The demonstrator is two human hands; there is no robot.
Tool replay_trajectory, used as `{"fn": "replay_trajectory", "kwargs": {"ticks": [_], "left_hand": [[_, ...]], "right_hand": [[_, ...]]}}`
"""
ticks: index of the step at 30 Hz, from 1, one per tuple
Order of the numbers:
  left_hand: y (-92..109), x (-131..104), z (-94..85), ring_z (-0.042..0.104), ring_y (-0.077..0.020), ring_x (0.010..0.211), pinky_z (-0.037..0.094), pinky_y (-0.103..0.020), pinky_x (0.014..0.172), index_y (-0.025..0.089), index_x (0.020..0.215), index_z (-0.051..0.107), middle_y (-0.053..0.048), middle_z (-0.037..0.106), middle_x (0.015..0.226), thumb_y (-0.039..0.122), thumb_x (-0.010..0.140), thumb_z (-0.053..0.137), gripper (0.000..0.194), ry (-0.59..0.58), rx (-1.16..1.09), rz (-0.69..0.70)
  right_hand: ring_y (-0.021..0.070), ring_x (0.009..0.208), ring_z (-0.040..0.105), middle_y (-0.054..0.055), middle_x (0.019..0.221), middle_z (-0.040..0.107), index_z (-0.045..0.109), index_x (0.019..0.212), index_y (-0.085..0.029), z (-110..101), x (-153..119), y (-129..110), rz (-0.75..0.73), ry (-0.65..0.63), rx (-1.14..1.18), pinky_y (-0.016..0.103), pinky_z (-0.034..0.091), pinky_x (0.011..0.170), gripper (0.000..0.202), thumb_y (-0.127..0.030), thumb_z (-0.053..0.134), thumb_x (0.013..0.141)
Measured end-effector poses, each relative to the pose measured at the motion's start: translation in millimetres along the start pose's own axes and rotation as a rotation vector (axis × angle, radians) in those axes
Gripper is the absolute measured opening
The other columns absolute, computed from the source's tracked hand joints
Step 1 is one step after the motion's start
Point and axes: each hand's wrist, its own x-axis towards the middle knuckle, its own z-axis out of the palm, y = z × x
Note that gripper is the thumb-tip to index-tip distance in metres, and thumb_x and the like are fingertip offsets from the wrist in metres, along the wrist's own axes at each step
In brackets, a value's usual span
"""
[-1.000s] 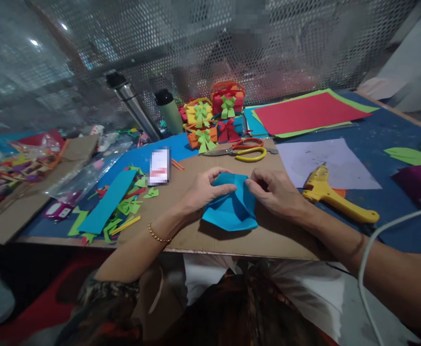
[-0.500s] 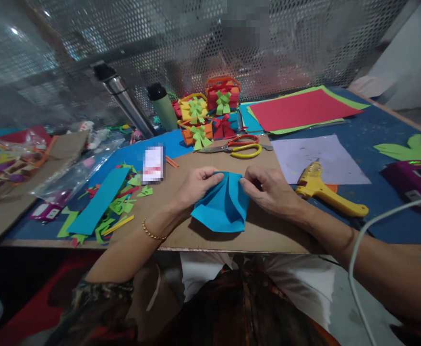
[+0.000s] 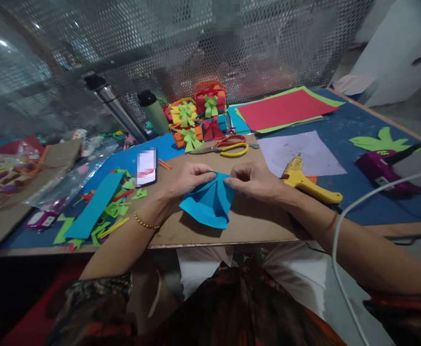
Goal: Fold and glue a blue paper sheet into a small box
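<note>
A folded piece of blue paper (image 3: 209, 204) is held just over the brown cardboard (image 3: 260, 226), its creased lower edge fanned toward me. My left hand (image 3: 192, 179) pinches its upper left edge between thumb and fingers. On the upper right corner, my right hand (image 3: 251, 180) has thumb and fingertips closed on the same paper. Beyond both hands lie scissors with red and yellow handles (image 3: 232, 146). A yellow glue gun (image 3: 306, 181) rests to the right of my right hand, its nozzle over a pale sheet (image 3: 302, 149).
Small folded paper bags with bows (image 3: 199, 115) stand at the back beside two bottles (image 3: 152, 113). Coloured sheets (image 3: 285, 110) lie back right. Left are a phone (image 3: 146, 166), a blue strip (image 3: 94, 206) and green scraps (image 3: 118, 206). A white cable (image 3: 340, 230) crosses near my right arm.
The view has shifted, so the table's things sit further left. My right fingers have come nearer the left hand on the blue paper, and the paper's lower part has tilted slightly.
</note>
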Motion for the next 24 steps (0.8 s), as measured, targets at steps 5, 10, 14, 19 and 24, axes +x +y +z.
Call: {"fn": "replay_trajectory", "kwargs": {"ticks": [5, 10, 14, 19, 24], "left_hand": [[10.8, 4.2, -3.4, 0.042, -0.009, 0.057, 0.032, -0.022, 0.053, 0.015, 0.076, 0.073, 0.001, 0.059, 0.066, 0.054, 0.066, 0.084, 0.042, -0.186, 0.029, -0.057], [16.8, 11.2, -10.4, 0.043, -0.0099, 0.055, 0.031, -0.023, 0.052, 0.016, 0.1, 0.079, 0.0, 0.062, 0.07, 0.052, 0.073, 0.08, 0.045, -0.24, 0.121, -0.11], [34.3, -2.1, -22.1, 0.064, -0.0201, 0.083, 0.048, -0.03, 0.075, 0.017, 0.106, 0.079, -0.007, 0.074, 0.095, 0.053, 0.088, 0.066, 0.042, -0.036, 0.468, 0.132], [49.6, -58.2, 16.1, 0.064, -0.0285, 0.108, 0.046, -0.042, 0.097, 0.016, 0.116, 0.074, -0.014, 0.073, 0.116, 0.046, 0.097, 0.064, 0.036, 0.345, 0.997, 0.468], [24.9, -73.6, 77.4, 0.062, -0.0344, 0.104, 0.041, -0.05, 0.096, 0.007, 0.101, 0.073, -0.02, 0.073, 0.104, 0.028, 0.092, 0.072, 0.023, 0.542, 1.39, 0.481]], "right_hand": [[0.0076, 0.04, 0.041, -0.006, 0.046, 0.05, 0.049, 0.056, -0.022, -5.8, -1.8, -3.4, 0.134, -0.215, 0.206, 0.023, 0.028, 0.043, 0.031, -0.037, 0.063, 0.079], [0.0063, 0.042, 0.039, -0.006, 0.045, 0.048, 0.049, 0.052, -0.021, -4.9, -0.4, -1.0, 0.08, -0.194, 0.245, 0.022, 0.025, 0.043, 0.031, -0.031, 0.063, 0.079], [0.0061, 0.043, 0.038, -0.006, 0.045, 0.047, 0.048, 0.051, -0.021, -0.4, 1.8, 0.9, 0.129, -0.096, 0.325, 0.023, 0.025, 0.044, 0.03, -0.024, 0.062, 0.078], [0.007, 0.04, 0.037, -0.004, 0.045, 0.05, 0.052, 0.052, -0.021, 6.5, 3.0, 3.3, 0.218, 0.018, 0.457, 0.024, 0.024, 0.041, 0.031, -0.031, 0.064, 0.078], [0.0063, 0.04, 0.033, -0.004, 0.048, 0.051, 0.053, 0.056, -0.021, 16.6, 1.7, 6.8, 0.222, 0.052, 0.499, 0.023, 0.022, 0.04, 0.032, -0.042, 0.066, 0.077]]}}
